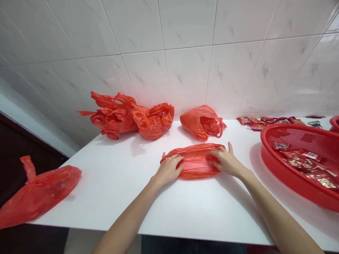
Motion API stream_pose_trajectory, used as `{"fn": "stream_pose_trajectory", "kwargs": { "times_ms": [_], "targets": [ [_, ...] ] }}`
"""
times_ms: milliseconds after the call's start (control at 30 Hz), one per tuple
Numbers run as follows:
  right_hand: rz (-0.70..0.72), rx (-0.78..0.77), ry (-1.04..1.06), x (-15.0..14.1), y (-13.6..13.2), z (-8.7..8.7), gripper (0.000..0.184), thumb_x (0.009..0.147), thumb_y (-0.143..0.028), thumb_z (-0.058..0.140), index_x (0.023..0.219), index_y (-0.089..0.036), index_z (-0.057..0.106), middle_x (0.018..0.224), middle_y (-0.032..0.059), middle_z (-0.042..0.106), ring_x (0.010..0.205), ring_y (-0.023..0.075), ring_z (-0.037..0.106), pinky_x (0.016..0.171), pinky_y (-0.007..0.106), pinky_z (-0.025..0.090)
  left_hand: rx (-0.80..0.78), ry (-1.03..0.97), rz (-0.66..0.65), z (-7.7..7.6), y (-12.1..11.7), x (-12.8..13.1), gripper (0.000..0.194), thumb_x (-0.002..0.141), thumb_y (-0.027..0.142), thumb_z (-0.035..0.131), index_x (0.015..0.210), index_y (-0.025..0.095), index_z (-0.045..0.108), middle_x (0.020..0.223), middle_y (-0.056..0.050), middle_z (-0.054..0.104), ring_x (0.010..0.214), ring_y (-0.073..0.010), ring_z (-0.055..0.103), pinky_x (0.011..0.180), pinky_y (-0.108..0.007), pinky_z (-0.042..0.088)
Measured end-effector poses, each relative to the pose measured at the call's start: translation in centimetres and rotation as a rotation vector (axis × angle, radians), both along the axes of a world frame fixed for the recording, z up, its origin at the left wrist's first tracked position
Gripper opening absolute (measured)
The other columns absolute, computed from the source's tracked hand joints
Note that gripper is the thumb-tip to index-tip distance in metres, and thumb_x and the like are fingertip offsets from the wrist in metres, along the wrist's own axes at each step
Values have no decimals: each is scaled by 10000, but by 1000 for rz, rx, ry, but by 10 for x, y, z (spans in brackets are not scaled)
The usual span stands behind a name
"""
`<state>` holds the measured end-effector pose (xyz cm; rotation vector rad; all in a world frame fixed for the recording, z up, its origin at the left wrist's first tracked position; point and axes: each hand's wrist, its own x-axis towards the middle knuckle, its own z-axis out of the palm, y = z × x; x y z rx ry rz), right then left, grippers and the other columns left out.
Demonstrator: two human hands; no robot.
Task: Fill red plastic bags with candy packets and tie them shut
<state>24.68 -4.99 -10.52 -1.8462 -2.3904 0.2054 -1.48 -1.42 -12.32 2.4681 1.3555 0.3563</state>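
The open red bag [197,162] lies on the counter [190,208] between both hands. The left hand [169,169] reaches in from the near side, fingers curled over its left rim; the right hand [225,160] grips the right rim, thumb raised. Beyond sit bunched red bags [155,121].

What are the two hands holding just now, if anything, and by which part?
The left hand and right hand hold an open red plastic bag by opposite ends of its mouth.
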Motion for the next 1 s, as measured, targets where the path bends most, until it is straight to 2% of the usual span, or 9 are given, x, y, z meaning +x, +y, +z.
{"fn": "stream_pose_trajectory", "kwargs": {
  "times_ms": [100, 200, 300, 533, 800, 1000],
  "targets": [
    [31, 37, 51, -2, 0, -3, 266, 913, -293, 560, 1146, -236, 675, 1223, 111, 699, 1288, 369, 504, 1136, 772, 30, -40, -7, -20, 1, -1, 0, 363, 903, 279, 546, 1247, 258, 658, 1371, -80, 654, 1322, -307, 558, 1216, -674, 35],
    [20, -42, 33, 0, 2, -7, 495, 829, -387, 703, 1292, -229, 625, 1357, 140, 635, 1316, 409, 481, 1132, 781, 11, -98, 16, -35, 5, -2, 0, 410, 898, 320, 569, 1299, 260, 629, 1427, -90, 613, 1399, -327, 484, 1207, -692, -2],
    [-14, -172, 30, 5, 3, -9, 686, 785, -458, 761, 1396, -214, 564, 1423, 175, 583, 1365, 437, 431, 1110, 803, -16, -138, 45, -31, 7, -2, -1, 450, 899, 345, 573, 1339, 261, 602, 1460, -95, 583, 1417, -330, 464, 1207, -688, -35],
    [-68, -251, 54, 9, 2, -7, 776, 754, -439, 785, 1455, -243, 518, 1473, 166, 538, 1392, 436, 417, 1134, 773, -23, -164, 61, -31, 8, -1, -2, 487, 882, 378, 606, 1358, 275, 590, 1456, -85, 588, 1414, -333, 468, 1215, -672, -58],
    [-103, -265, 79, 13, 5, -13, 805, 742, -414, 773, 1463, -190, 495, 1480, 176, 528, 1395, 411, 428, 1146, 747, -61, -198, 51, -27, 11, -3, -4, 529, 867, 374, 623, 1383, 270, 577, 1470, -85, 575, 1425, -341, 450, 1212, -674, -68],
    [-102, -293, 57, 13, 4, -11, 825, 739, -450, 753, 1479, -212, 478, 1501, 147, 513, 1402, 413, 426, 1145, 747, -82, -199, 48, -42, 10, -4, -4, 446, 879, 420, 600, 1297, 280, 663, 1436, -84, 608, 1431, -358, 441, 1202, -683, -86]
  ]
}}
